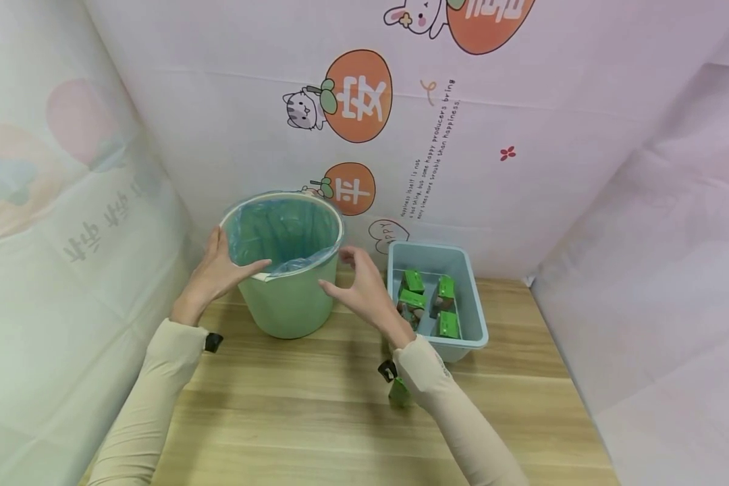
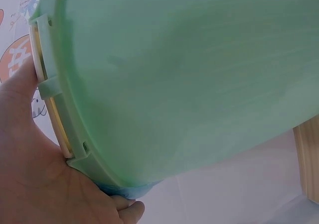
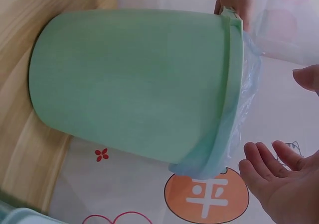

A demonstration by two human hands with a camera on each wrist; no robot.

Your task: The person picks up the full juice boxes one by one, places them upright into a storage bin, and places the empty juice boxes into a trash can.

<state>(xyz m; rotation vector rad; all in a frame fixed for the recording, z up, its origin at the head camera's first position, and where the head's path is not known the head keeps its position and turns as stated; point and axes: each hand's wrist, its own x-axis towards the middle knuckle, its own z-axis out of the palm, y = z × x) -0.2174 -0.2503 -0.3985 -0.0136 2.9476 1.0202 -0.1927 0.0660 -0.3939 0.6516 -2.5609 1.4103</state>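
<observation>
A light green trash bin (image 1: 288, 307) stands upright on the table, lined with a translucent blue bag (image 1: 279, 229) folded over its rim. At the bin's left side my left hand (image 1: 215, 273) holds the rim, thumb across the near edge and fingers round the outer left. The left wrist view shows this hand (image 2: 45, 169) close against the rim and the bag's edge. My right hand (image 1: 364, 283) is spread just right of the bin, thumb apart from the fingers. Nothing is in that hand (image 3: 284, 184) in the right wrist view, where a gap separates it from the bag.
Right of the bin is a blue-grey plastic basin (image 1: 476, 304) with several small green packages (image 1: 448, 325) inside. Another green item (image 1: 399, 393) lies on the wooden table (image 1: 279, 418), partly hidden by my right forearm. Printed cloth walls (image 1: 237, 115) enclose the back and both sides.
</observation>
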